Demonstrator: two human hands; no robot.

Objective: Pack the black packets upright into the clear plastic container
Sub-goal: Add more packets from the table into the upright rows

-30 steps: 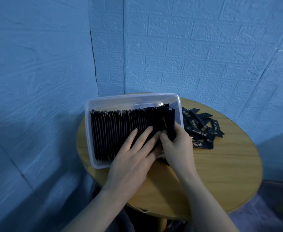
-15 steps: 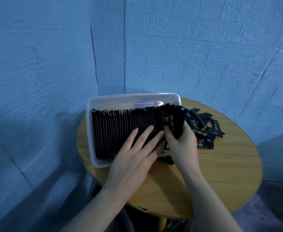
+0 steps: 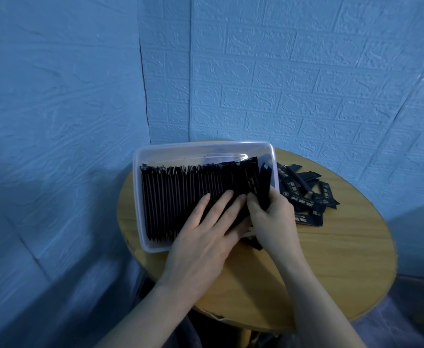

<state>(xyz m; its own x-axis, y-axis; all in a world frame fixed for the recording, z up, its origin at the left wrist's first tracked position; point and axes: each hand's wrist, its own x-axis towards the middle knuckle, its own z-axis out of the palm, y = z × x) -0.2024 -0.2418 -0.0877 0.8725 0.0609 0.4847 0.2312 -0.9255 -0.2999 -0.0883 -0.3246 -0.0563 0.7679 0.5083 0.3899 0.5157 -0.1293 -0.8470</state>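
A clear plastic container [image 3: 140, 197] stands on the left side of a round wooden table. A dense row of black packets [image 3: 175, 197] stands upright in it, filling most of its length. My left hand [image 3: 206, 234] lies flat with spread fingers against the near right part of the row. My right hand [image 3: 271, 217] grips a black packet [image 3: 265, 187] at the row's right end, just inside the container's right wall. A loose pile of black packets [image 3: 306, 197] lies on the table to the right of the container.
The round wooden table [image 3: 344, 259] stands in a corner of blue textured walls [image 3: 306, 84]. One packet [image 3: 255, 243] lies flat under my right wrist at the container's near corner. Bare wood stretches to the right and front.
My right hand has moved its packet up and to the right, from the near side to the row's right end. My left hand stays pressed on the row.
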